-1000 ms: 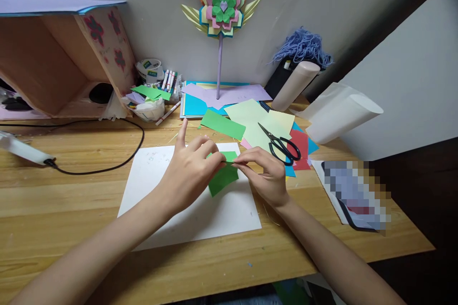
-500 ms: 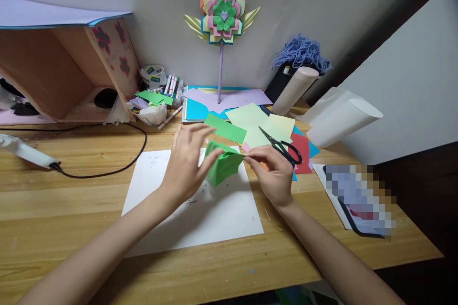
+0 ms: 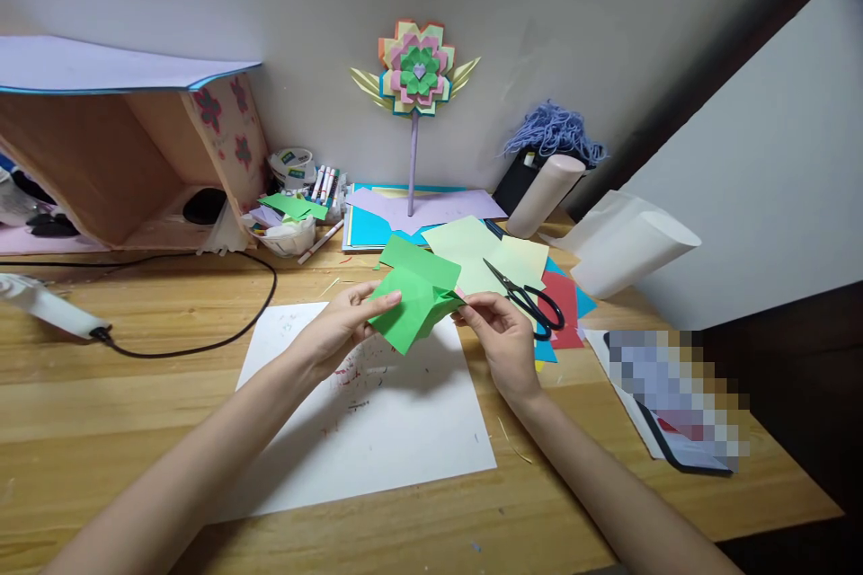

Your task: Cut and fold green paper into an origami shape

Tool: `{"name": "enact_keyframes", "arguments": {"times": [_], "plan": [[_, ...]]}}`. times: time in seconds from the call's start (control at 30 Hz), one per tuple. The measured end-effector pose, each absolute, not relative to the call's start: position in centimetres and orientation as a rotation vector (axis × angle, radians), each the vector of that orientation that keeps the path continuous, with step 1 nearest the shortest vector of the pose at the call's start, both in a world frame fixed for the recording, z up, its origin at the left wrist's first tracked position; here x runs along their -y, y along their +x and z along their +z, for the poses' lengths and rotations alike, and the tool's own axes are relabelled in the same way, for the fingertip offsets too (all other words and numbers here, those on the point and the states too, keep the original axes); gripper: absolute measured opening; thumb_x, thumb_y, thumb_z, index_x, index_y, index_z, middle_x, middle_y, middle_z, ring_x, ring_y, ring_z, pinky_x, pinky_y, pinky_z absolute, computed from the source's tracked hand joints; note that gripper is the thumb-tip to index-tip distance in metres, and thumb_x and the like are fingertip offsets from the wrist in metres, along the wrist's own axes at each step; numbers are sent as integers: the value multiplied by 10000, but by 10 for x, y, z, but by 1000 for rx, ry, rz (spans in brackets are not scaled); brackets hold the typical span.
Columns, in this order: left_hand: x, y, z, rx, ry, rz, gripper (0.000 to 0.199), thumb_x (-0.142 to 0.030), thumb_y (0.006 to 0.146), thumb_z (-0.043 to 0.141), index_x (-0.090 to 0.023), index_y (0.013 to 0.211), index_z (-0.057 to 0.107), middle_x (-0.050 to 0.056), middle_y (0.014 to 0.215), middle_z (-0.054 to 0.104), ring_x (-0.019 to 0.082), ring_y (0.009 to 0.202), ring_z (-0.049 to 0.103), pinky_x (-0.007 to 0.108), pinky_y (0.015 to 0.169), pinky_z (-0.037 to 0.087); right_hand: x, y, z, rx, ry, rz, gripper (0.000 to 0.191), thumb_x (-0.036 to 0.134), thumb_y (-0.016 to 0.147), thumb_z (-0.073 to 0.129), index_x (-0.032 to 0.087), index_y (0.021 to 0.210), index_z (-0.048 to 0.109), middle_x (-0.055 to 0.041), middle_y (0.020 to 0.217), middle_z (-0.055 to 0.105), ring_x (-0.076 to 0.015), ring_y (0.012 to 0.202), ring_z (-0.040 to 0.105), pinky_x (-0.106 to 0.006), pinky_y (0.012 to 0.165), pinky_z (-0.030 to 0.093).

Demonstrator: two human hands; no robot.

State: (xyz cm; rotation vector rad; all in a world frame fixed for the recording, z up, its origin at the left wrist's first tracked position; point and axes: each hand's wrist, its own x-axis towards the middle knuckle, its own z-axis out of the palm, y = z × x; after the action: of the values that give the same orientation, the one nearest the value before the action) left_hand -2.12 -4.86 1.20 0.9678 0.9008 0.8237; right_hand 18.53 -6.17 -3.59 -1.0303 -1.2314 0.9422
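A folded green paper piece (image 3: 405, 310) is held in the air above a white sheet (image 3: 397, 440) marked with small dark and red specks. My left hand (image 3: 347, 323) grips its left side, thumb on top and fingers beneath. On the right, my right hand (image 3: 502, 332) pinches the narrow folded tip. Just behind the piece lies a flat green paper strip (image 3: 424, 259). Black-handled scissors (image 3: 522, 296) rest on pale yellow paper (image 3: 465, 243), near my right hand.
A paper flower (image 3: 418, 72) stands against the wall. Markers (image 3: 325, 184), a scrap tub (image 3: 287, 238) and an open box (image 3: 233, 144) are at left, with a black cable (image 3: 270, 305). White rolled paper (image 3: 640, 243), red paper (image 3: 564, 305) and a blurred tablet-like object (image 3: 680, 404) lie right.
My left hand has closed on the green piece's left side, having been raised with fingers apart. The green piece is now spread flatter. The view has tilted up slightly, so the scene sits lower.
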Motion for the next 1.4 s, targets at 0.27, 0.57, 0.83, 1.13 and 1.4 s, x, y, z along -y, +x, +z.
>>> {"name": "enact_keyframes", "arguments": {"times": [0.27, 0.57, 0.83, 1.13, 1.4], "plan": [[54, -17, 16, -1024, 1116, 936, 565, -365, 688, 699, -183, 1187, 503, 113, 1122, 636, 234, 976, 623, 330, 775, 531, 68, 185, -31, 1581, -1123, 694, 71, 272, 798, 604, 204, 810, 623, -26, 761, 597, -139, 664, 481, -276, 590, 402], [66, -10, 26, -1204, 1571, 1039, 209, -359, 689, 687, -184, 802, 664, 34, 834, 685, 173, 775, 627, 285, 673, 512, 70, 184, -30, 1635, -1069, 622, 23, 219, 799, 597, 212, 784, 613, -14, 733, 594, -149, 666, 479, -287, 609, 405], [70, -8, 23, -1223, 1793, 1061, 233, -388, 676, 697, -212, 819, 642, 69, 1016, 597, 214, 1024, 538, 400, 907, 420, 73, 183, -29, 1703, -977, 588, 49, 171, 797, 594, 220, 797, 594, -16, 743, 614, -155, 679, 492, -291, 588, 408], [69, -14, 38, -1101, 2277, 1033, 170, -316, 711, 675, -216, 832, 608, 67, 1269, 489, 247, 1261, 352, 447, 1060, 264, 73, 183, -27, 1758, -986, 470, 79, 138, 792, 590, 217, 796, 585, -13, 729, 619, -153, 680, 494, -285, 578, 400], [69, -17, 36, -969, 2469, 1012, 68, -160, 781, 564, -211, 823, 580, 7, 931, 678, 178, 1037, 574, 469, 1117, 84, 74, 184, -28, 1814, -965, 381, 134, 102, 774, 589, 219, 837, 597, -18, 773, 647, -165, 732, 534, -318, 659, 431]]}}
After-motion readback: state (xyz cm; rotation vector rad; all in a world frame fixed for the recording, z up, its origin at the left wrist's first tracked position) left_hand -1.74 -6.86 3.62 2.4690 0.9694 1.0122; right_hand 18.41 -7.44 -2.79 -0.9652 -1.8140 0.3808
